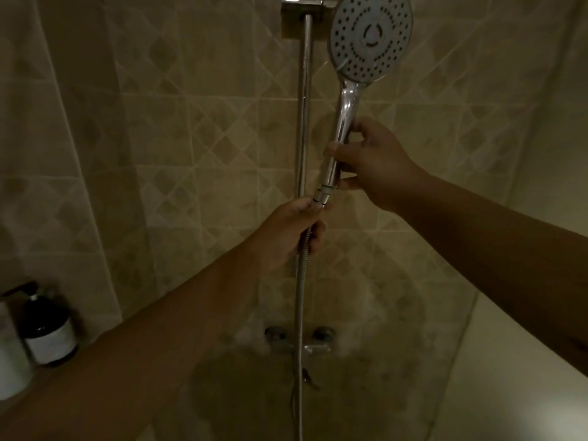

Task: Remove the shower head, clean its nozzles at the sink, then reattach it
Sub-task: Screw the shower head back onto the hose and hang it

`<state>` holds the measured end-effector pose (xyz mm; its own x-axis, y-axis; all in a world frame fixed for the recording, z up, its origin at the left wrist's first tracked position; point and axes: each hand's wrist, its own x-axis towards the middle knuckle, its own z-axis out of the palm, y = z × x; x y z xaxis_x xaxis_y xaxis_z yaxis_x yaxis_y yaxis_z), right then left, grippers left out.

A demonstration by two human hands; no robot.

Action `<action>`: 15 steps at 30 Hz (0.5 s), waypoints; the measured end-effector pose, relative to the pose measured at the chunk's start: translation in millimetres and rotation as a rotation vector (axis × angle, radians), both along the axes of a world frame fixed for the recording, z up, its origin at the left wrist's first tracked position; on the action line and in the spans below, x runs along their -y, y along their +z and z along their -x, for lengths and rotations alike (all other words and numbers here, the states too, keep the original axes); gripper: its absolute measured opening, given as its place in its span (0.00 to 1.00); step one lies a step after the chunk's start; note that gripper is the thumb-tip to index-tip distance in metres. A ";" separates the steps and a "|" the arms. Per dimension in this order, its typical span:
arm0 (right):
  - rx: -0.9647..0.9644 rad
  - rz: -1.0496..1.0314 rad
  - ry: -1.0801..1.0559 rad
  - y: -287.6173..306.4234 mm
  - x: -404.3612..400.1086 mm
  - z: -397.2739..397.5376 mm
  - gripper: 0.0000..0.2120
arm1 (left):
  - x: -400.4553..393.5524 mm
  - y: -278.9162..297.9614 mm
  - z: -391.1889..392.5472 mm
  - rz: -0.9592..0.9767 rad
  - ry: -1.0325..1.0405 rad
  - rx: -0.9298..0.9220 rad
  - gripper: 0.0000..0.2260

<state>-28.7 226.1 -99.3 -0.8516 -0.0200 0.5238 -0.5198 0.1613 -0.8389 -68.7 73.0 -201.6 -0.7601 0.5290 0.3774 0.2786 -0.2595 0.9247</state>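
Currently unscrewing, upper centre of frame: right hand (pixel 372 163) grips the round chrome shower head (pixel 369 39) by its handle, left hand (pixel 292 233) grasps the ribbed metal hose (pixel 299 300) nut; next, twist apart.

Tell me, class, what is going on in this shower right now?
A person is working on a handheld shower head in a tiled shower. The right hand grips its chrome handle, holding it upright beside the wall rail. The left hand grips the metal hose just below the connector nut. The hose looks still joined to the handle. A dark pump bottle stands at lower left.
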 end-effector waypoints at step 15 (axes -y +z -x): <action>0.005 0.051 0.099 -23.1 21.5 -13.1 0.11 | 17.0 -19.1 -5.3 -0.149 -0.069 0.125 0.09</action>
